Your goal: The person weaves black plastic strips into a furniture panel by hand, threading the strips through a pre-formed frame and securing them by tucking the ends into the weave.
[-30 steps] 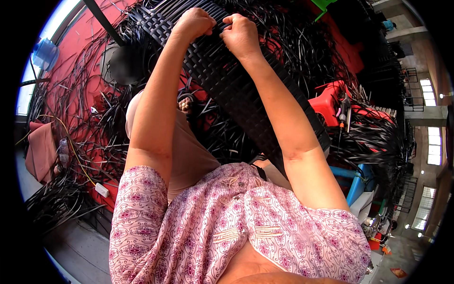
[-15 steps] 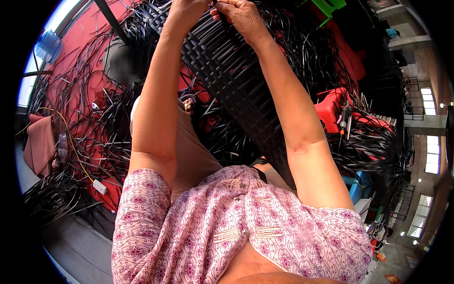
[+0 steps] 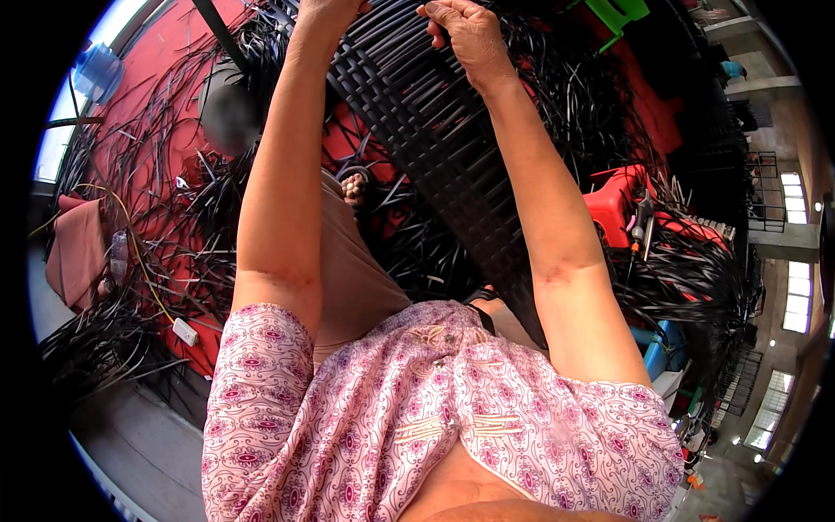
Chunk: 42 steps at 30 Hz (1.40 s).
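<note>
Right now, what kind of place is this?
Probably a weaving workshop: there's a woven black panel, and lots of loose black strips are scattered over the red floor.

Bright windows point(image 3: 797, 296) glare at right while fisheye bends the edges.

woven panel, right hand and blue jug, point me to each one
woven panel point(image 3: 426, 130): head view, on the middle of its black weave
right hand point(image 3: 474, 39): head view, on the back of the hand
blue jug point(image 3: 97, 73): head view, on its side wall
</note>
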Each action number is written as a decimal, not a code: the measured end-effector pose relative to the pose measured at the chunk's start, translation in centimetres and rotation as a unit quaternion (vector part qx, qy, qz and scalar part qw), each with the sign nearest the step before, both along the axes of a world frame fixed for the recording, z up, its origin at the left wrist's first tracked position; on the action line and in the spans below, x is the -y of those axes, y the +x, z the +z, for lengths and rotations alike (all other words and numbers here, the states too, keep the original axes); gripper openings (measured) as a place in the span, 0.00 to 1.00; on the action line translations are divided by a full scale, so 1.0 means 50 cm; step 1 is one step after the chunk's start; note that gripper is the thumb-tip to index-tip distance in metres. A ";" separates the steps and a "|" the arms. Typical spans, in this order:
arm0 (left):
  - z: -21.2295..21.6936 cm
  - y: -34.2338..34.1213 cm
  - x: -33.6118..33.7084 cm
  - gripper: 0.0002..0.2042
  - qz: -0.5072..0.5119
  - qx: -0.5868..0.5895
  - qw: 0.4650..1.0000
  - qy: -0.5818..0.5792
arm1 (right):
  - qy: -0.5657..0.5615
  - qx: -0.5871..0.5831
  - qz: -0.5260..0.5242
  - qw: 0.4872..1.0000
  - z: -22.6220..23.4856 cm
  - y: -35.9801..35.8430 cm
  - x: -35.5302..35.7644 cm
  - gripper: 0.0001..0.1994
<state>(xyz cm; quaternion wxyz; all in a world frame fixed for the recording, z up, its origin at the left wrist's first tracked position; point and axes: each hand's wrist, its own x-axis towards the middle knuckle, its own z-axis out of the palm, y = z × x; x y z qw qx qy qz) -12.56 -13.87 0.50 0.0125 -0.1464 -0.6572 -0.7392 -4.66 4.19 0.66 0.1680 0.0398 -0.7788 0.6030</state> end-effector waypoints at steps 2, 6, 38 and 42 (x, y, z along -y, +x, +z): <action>-0.008 -0.010 0.006 0.05 -0.004 -0.016 0.998 -0.069 | -0.017 -0.002 -0.007 1.000 -0.006 -0.005 0.000 0.09; -0.092 -0.065 0.012 0.13 -0.046 -0.045 0.981 -0.185 | -0.027 0.003 -0.002 1.000 -0.005 -0.001 0.008 0.10; -0.089 -0.062 -0.062 0.11 -0.059 -0.271 0.856 -0.437 | 0.303 0.213 -0.117 0.922 0.000 -0.065 -0.018 0.08; -0.082 -0.057 -0.064 0.11 -0.059 -0.250 0.871 -0.419 | 0.284 0.243 -0.110 0.921 -0.036 -0.105 -0.042 0.07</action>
